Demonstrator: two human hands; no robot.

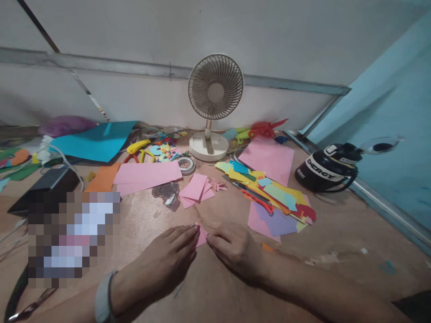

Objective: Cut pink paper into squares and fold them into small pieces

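Observation:
A small folded piece of pink paper lies on the table between my two hands. My left hand, with a grey band at the wrist, presses its closed fingertips on the paper's left side. From the right, my right hand is curled with its fingertips gripping the paper's other edge. Just beyond them is a small stack of pink paper pieces, beside a pink folded cutout.
A white fan stands at the back. Scissors rest on coloured paper scraps to the right, near a black jug. Leftward are pink strips, yellow-handled pliers, blue paper and a black box.

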